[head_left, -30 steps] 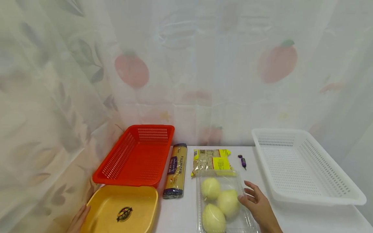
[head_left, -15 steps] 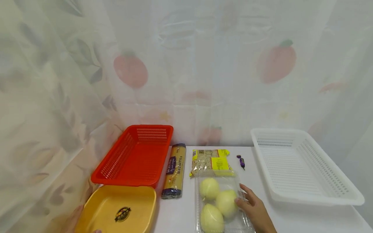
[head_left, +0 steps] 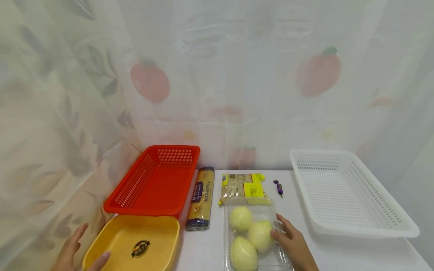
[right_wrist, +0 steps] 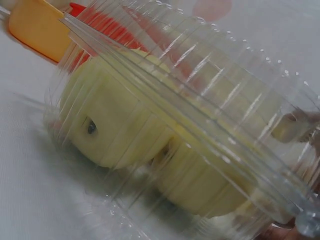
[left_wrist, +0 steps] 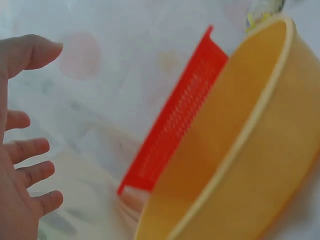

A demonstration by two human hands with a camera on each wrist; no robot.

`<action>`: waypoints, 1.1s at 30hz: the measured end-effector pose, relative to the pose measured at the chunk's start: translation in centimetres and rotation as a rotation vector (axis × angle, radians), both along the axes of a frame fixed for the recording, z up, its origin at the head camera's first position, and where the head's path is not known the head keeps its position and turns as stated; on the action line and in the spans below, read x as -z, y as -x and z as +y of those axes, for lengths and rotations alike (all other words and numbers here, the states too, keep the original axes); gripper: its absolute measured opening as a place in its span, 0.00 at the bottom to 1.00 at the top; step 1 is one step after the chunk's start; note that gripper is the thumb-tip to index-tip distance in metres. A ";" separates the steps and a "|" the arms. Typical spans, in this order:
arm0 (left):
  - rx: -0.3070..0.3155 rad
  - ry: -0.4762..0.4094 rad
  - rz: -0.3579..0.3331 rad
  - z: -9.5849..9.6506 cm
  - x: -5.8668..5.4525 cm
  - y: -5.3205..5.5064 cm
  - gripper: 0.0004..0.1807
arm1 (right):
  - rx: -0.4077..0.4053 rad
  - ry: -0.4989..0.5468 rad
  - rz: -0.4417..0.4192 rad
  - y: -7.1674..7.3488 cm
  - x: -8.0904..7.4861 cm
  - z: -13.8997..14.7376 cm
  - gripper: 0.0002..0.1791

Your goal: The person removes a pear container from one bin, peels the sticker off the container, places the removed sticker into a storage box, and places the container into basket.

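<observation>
In the head view my right hand [head_left: 293, 244] holds the right side of a clear plastic clamshell box [head_left: 274, 256], thumb on top. Inside lie three pale yellow, pear-like fruits [head_left: 243, 253]. The right wrist view shows the lidded box [right_wrist: 200, 110] up close, with the hand only partly visible at its right end. My left hand [head_left: 69, 251] is spread at the left rim of a yellow plastic basin [head_left: 156, 244], its thumb over the basin. In the left wrist view that hand [left_wrist: 17, 185] stands apart from the basin [left_wrist: 270, 145], fingers loosely extended, holding nothing.
Behind the basin stands a red slotted basket [head_left: 162, 188]. Beside it lies a pack of spaghetti [head_left: 200, 199]. A yellow-and-clear food bag [head_left: 240, 186] is behind the box, near a purple-wrapped candy [head_left: 279, 189]. A white slotted basket [head_left: 342, 195] stands at right.
My right hand has come in leftward and taken hold of the box's side. My left hand has let go of the basin's rim and spread its fingers. The view has shifted slightly.
</observation>
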State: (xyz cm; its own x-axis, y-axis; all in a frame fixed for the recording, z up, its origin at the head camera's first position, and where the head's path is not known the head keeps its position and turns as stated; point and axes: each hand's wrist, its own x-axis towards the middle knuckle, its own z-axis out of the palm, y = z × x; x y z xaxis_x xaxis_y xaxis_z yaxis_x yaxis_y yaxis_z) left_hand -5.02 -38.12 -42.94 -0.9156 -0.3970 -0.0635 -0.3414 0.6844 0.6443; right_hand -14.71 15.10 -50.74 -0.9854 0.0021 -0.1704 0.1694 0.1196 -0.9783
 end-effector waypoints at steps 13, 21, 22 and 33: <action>0.075 -0.073 0.666 9.5 -3.0 0.1 0.53 | -0.010 -0.029 -0.011 0.1 0.1 0.1 0.41; 0.312 -0.137 0.772 12.8 -3.2 1.0 0.53 | -0.006 -0.029 -0.027 0.1 0.4 -0.1 0.41; 0.296 -0.143 0.749 13.4 -3.3 1.1 0.51 | -0.006 -0.027 -0.029 0.0 0.3 -0.1 0.41; 0.268 -0.287 0.469 19.6 -1.4 3.5 0.43 | -0.003 -0.017 -0.018 0.3 0.5 0.1 0.40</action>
State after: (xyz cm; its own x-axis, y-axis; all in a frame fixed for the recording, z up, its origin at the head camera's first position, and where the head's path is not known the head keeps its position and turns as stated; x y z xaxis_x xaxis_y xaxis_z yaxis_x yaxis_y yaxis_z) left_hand -8.54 -18.48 -41.52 -0.9375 -0.1756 0.3005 0.1835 0.4843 0.8554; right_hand -14.97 15.18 -51.24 -0.9821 0.0017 -0.1885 0.1870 0.1369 -0.9728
